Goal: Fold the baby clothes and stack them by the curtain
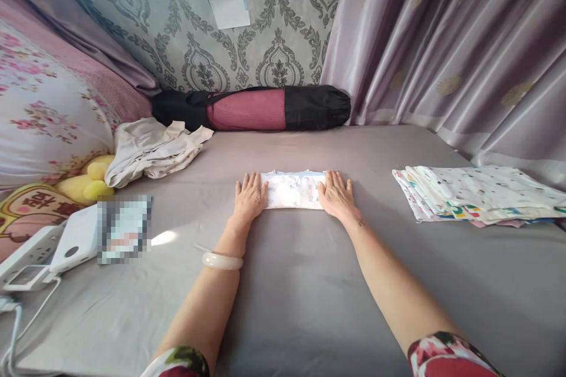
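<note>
A white patterned cloth (292, 190), folded into a narrow rectangle, lies flat on the grey sheet (292, 283) in front of me. My left hand (250, 195) rests flat at its left end, fingers stretched away from me. At the right end my right hand (337, 194) lies the same way, with its thumb on the cloth's edge. Neither hand grips anything. Whether the cloth is a garment I cannot tell.
Folded printed cloths (477, 191) are stacked at right. Crumpled pale clothes (157, 150) lie back left, near a yellow plush toy (88, 179). A black and red rolled bag (247, 109) lies along the wall. A power strip (30, 253) and white device (77, 238) sit at left.
</note>
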Available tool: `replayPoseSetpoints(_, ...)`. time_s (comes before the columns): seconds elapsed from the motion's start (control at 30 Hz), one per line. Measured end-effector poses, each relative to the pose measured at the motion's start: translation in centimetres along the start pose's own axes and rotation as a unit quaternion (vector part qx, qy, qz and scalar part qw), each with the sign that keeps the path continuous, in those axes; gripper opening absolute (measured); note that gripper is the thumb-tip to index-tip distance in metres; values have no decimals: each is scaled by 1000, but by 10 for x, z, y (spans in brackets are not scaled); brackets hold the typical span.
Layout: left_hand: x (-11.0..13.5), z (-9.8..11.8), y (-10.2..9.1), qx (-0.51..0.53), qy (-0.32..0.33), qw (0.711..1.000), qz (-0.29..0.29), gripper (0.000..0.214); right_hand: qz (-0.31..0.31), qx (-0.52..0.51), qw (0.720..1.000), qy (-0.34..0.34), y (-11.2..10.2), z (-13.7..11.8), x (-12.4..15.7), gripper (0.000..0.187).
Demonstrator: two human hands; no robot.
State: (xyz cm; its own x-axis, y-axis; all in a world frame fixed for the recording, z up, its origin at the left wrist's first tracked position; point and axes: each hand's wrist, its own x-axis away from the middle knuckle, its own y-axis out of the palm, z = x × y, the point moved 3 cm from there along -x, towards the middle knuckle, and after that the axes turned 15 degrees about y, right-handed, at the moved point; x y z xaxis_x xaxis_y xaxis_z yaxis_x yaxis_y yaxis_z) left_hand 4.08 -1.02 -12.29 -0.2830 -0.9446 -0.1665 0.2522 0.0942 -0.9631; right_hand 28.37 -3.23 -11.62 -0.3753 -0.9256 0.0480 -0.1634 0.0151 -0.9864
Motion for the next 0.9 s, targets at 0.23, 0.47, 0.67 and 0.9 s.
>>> replayPoseSetpoints(0.23, 1, -2, 6, 4, 1, 1000, -9, 58, -16, 3, 1000, 9, 5, 2, -3, 63)
replayPoseSetpoints(0.47, -1, 9, -7, -43, 29, 995, 82, 56, 93, -4, 993, -65, -6, -16, 9, 61)
replayPoseSetpoints(0.67, 0, 44, -6, -45, 118, 990, 56, 56, 55, -19, 989, -134, -1, -36, 21, 61)
replayPoseSetpoints(0.9, 1, 51, 8, -45, 139, 989, -25, 57, 28, -16, 989, -141, 8, -35, 22, 61)
